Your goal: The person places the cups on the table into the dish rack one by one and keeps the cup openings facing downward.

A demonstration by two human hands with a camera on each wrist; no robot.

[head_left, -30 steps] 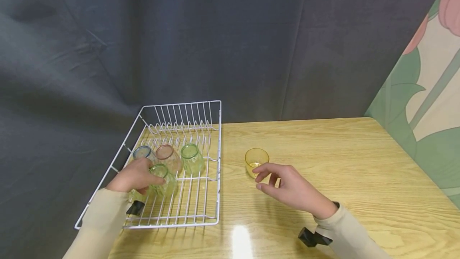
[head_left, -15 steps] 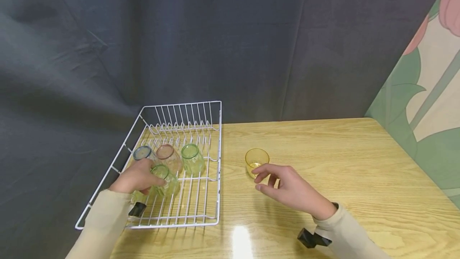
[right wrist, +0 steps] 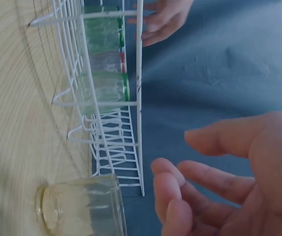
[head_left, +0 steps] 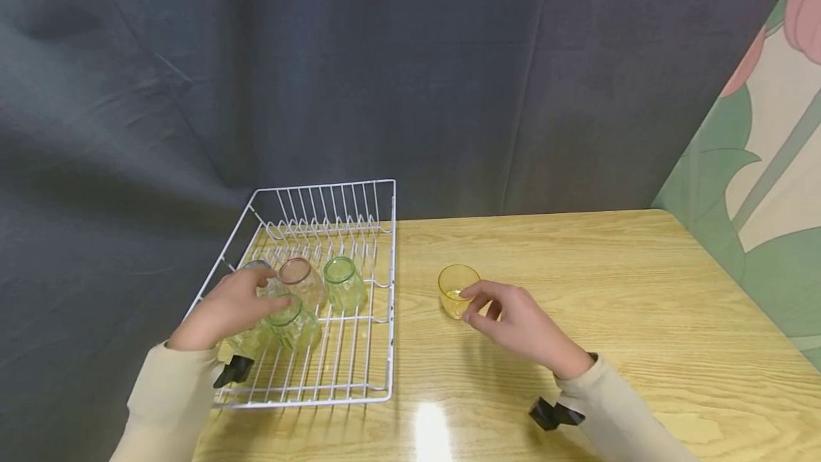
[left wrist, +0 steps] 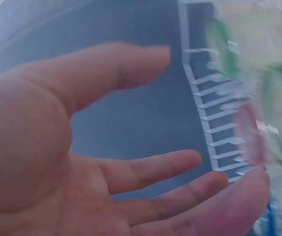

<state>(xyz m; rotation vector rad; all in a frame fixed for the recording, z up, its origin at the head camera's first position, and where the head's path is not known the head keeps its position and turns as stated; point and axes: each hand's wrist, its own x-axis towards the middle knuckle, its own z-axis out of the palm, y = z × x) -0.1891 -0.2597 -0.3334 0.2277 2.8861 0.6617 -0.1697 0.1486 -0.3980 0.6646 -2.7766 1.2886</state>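
Note:
In the head view my left hand hovers over the left side of a white wire dish rack, its thumb and fingers spread and holding nothing. Just below and beside it stands a green-rimmed glass. Further back are a second green-rimmed glass, a pink-rimmed glass and a blue-rimmed glass, partly covered by the hand. On the table, a yellow glass stands upright. My right hand is close beside it, fingers loosely bent; the right wrist view shows a gap between them.
Another yellow-green glass sits at the rack's left, mostly behind the left hand. The rack's raised wire sides and plate prongs surround the glasses. A dark curtain hangs behind the wooden table.
My left hand has let go of the front green-rimmed glass, opened its fingers and drawn up and left. The right hand has shifted slightly right, and the yellow glass has stayed put.

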